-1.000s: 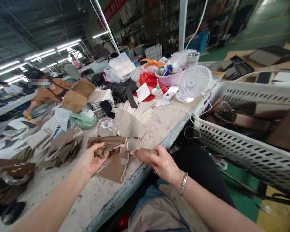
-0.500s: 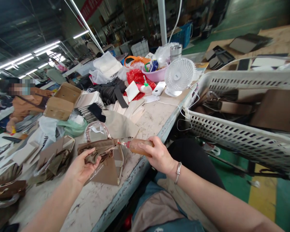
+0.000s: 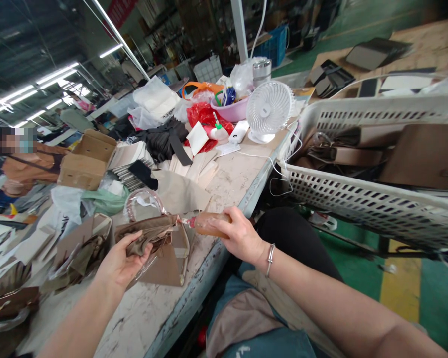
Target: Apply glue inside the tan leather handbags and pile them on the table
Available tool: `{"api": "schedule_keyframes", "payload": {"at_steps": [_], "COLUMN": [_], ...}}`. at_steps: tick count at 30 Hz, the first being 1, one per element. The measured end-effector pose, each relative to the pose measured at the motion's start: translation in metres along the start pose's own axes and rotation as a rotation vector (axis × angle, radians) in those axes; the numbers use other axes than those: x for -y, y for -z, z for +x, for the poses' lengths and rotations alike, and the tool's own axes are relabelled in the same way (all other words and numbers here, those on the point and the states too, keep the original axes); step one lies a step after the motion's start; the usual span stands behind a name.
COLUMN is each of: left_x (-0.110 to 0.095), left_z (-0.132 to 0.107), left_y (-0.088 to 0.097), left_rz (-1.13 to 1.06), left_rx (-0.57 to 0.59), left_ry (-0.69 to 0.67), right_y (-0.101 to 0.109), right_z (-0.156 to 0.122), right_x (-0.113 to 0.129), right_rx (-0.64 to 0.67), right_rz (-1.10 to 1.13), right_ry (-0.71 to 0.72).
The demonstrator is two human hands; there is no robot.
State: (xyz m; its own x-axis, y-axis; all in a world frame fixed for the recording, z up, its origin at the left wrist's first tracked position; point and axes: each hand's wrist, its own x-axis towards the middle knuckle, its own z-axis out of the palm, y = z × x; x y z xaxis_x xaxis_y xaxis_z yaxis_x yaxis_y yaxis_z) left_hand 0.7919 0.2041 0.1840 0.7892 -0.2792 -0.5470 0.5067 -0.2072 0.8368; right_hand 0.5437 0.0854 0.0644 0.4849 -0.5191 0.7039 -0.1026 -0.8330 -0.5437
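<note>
My left hand [image 3: 121, 266] is closed on the olive-brown lining [image 3: 149, 229] that sticks out of a tan bag [image 3: 168, 261] lying at the near edge of the worktable [image 3: 242, 181]. My right hand [image 3: 237, 236] grips a brown squeeze bottle [image 3: 208, 223] held sideways. Its thin nozzle points left and touches the edge of the lining. A silver bracelet sits on my right wrist.
More tan bags [image 3: 80, 248] lie to the left. A cardboard box [image 3: 87, 159], stacked cut pieces [image 3: 129, 159], black fabric [image 3: 164, 139], a pink basin [image 3: 231, 112] and a white fan [image 3: 269, 109] crowd the table's far part. A white slatted crate [image 3: 358, 199] of bags stands at the right. Another person sits at far left.
The view has swung slightly right. My right hand has brought the bottle's nozzle from a small gap up against the lining. My left hand keeps its hold.
</note>
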Motion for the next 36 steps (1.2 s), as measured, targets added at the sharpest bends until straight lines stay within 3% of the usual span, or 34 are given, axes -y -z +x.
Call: {"api": "schedule_keyframes", "payload": {"at_steps": [4, 12, 25, 36], "left_x": [0.000, 0.001, 0.000, 0.001], "left_z": [0.004, 0.005, 0.004, 0.001], "left_y": [0.003, 0.003, 0.004, 0.002], "left_rz": [0.002, 0.011, -0.004, 0.006], "left_rx": [0.000, -0.003, -0.008, -0.003], "left_ry": [-0.004, -0.016, 0.011, -0.007], "right_y": [-0.002, -0.001, -0.002, -0.003], "right_z": [-0.006, 0.003, -0.012, 0.003], "right_x": [-0.002, -0.003, -0.002, -0.006], "right_rx": [0.040, -0.037, 0.090, -0.045], "right_rz": [0.013, 0.034, 0.087, 0.095], "right_ry": [-0.019, -0.011, -0.042, -0.084]}}
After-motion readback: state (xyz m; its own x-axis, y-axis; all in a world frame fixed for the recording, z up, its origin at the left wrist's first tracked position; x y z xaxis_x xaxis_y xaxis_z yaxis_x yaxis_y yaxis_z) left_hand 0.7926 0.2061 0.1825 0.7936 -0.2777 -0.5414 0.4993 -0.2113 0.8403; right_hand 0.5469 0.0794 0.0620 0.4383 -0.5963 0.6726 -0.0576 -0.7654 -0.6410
